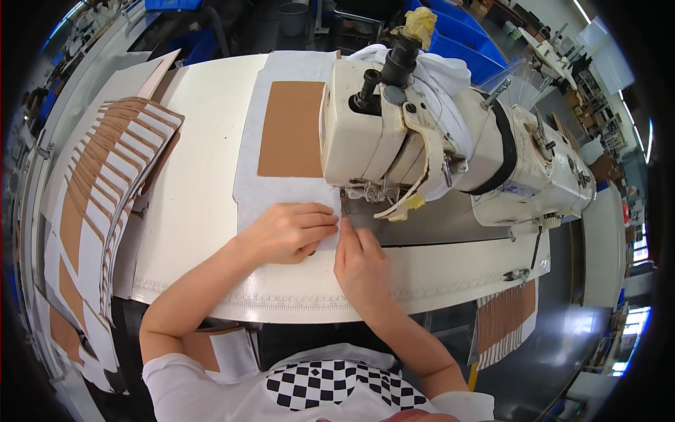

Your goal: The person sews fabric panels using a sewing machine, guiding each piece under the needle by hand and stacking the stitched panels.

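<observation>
My left hand (299,232) grips the near right part of a white sheet (247,204) that carries a brown rectangular panel (287,129); its fingers are curled over the sheet. My right hand (358,264) pinches the sheet's right edge just below the sewing machine's needle and presser foot (358,193). The cream sewing machine (358,123) stands over the sheet's right side, with white cloth draped over its head. The fingertips of both hands are close together, and the right thumb is partly hidden.
Stacked white-and-brown pieces (98,176) line the left of the white table (186,190). More striped pieces (506,323) hang below its right front, and others (218,348) lie under the front edge. Blue bins (460,39) and a grey bucket (293,17) are behind.
</observation>
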Demonstrator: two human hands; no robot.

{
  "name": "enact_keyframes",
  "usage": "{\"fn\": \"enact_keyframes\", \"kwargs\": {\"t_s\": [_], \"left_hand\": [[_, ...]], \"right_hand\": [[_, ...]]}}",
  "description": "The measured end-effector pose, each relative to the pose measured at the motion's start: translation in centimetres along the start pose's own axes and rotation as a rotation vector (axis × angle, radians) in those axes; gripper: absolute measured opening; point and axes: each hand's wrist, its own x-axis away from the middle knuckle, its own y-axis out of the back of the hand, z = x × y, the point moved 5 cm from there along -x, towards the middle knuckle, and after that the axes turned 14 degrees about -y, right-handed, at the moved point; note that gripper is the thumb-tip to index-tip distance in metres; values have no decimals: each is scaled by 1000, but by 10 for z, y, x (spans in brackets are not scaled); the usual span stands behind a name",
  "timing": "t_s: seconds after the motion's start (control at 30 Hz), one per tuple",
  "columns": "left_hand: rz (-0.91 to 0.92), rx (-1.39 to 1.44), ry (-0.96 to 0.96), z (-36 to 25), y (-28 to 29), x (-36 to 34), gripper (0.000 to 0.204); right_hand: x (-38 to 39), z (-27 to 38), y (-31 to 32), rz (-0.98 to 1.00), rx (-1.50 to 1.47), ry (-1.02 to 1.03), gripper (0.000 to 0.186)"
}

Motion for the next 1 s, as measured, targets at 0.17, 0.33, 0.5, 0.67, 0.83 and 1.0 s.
{"fn": "enact_keyframes", "kwargs": {"t_s": [0.17, 0.33, 0.5, 0.67, 0.83, 1.0], "left_hand": [[5, -31, 29, 7, 0, 1, 29], [20, 60, 167, 20, 4, -3, 30], [-24, 69, 183, 34, 6, -6, 25], [-86, 8, 522, 102, 8, -1, 18], [103, -457, 559, 158, 5, 9, 44], [208, -537, 845, 110, 33, 62, 60]], "right_hand": [[-4, -3, -2, 19, -61, -61, 27], [-8, -4, 1, 60, -57, -70, 21], [-7, -10, 10, 95, -82, -88, 19], [15, -31, 24, 103, -190, -167, 24], [39, -34, 27, 52, -193, -55, 26], [39, -36, 28, 32, -248, -27, 26]]}}
